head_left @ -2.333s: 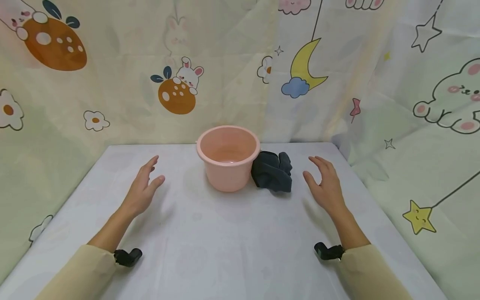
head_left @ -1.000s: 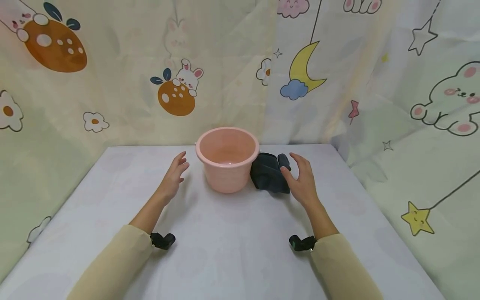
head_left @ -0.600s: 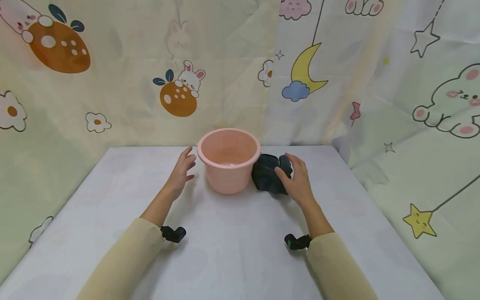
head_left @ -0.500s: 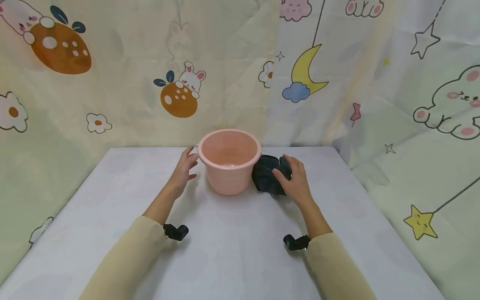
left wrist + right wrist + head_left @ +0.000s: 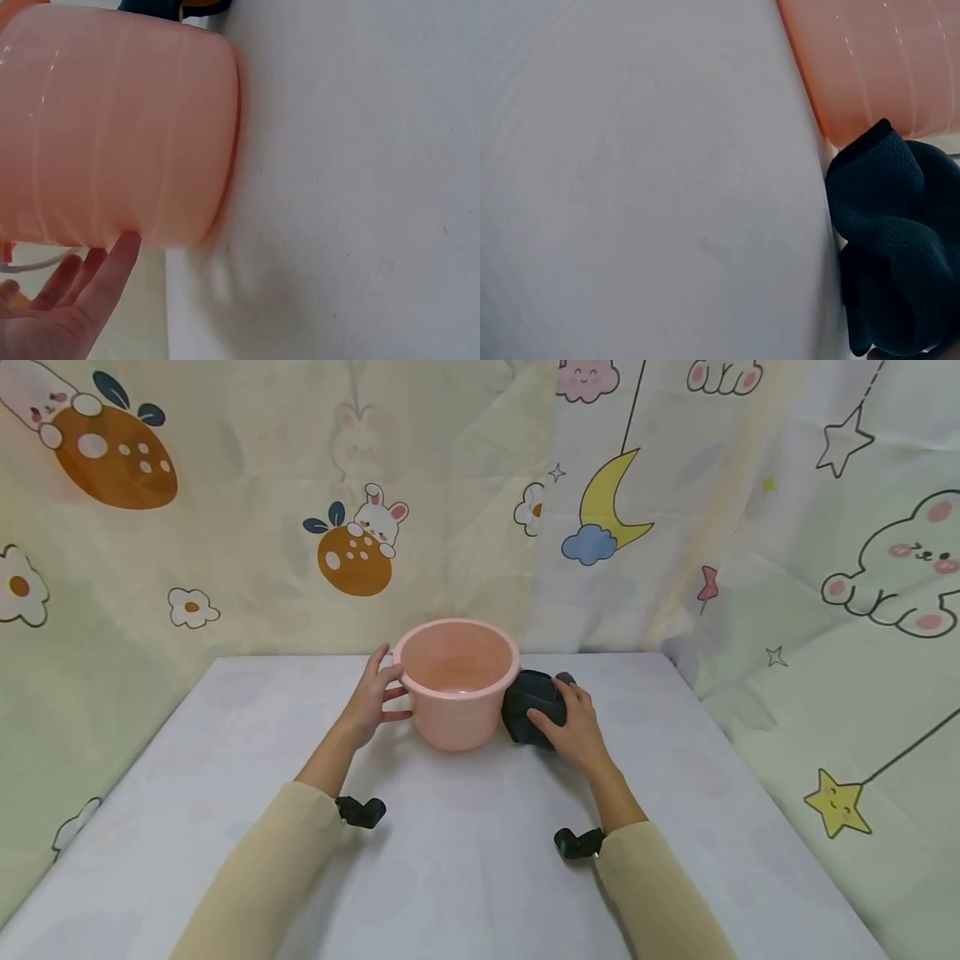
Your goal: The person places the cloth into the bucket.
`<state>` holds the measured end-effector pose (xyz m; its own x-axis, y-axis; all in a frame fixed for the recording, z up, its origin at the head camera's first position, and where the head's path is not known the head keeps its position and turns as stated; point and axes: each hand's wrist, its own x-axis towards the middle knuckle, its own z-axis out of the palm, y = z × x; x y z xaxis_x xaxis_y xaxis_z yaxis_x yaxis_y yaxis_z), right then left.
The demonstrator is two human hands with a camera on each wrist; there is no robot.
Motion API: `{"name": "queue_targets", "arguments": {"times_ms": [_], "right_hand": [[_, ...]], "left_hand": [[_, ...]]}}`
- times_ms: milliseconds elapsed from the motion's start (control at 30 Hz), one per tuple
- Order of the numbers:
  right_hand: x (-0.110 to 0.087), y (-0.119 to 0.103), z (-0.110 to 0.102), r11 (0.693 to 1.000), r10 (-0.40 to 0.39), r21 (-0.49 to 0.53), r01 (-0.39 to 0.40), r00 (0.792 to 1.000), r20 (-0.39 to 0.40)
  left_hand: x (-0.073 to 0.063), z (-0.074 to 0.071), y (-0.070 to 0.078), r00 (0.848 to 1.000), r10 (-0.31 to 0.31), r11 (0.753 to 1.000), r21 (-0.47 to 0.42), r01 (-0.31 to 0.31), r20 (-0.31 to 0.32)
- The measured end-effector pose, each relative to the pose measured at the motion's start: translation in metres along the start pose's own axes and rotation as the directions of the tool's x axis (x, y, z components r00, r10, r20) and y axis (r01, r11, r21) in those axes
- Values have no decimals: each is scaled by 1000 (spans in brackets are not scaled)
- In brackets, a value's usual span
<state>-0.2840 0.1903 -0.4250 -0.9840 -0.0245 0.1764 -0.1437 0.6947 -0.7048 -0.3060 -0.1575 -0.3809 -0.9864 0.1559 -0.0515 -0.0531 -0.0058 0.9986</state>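
Bucket point(image 5: 457, 722) gleams pink, ribbed; I see left hand point(image 5: 367, 699), fingers spread, touching it, right hand point(image 5: 577, 731) gripping dark, maybe fleecy cloth point(image 5: 528, 700).

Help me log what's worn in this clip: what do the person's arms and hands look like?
Each arm wears a long, plain beige sleeve. Beside the cuff at each wrist is a small black, bent device. The left hand and right hand wear no gloves.

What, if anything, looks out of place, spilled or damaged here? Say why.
Nothing really stands out. The bucket stands upright with no visible crack, and no spill shows on the table. At most, the cloth beside the bucket looks untidy, being crumpled rather than flat.
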Motion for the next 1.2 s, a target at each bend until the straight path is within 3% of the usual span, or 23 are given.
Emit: {"name": "queue_targets", "arguments": {"times_ms": [433, 833, 1200], "right_hand": [[6, 0, 7, 996, -22, -84, 28, 997, 71], [6, 7, 7, 995, -84, -48, 83, 996, -28], [2, 9, 0, 998, 0, 68, 8, 994, -110]], "left_hand": [[0, 0, 1, 1000, -2, 1000, -18, 2, -12], [0, -1, 0, 1000, -11, 1000, -26, 10, -12], [-2, 1, 1, 1000, -19, 999, -34, 19, -9]]}}
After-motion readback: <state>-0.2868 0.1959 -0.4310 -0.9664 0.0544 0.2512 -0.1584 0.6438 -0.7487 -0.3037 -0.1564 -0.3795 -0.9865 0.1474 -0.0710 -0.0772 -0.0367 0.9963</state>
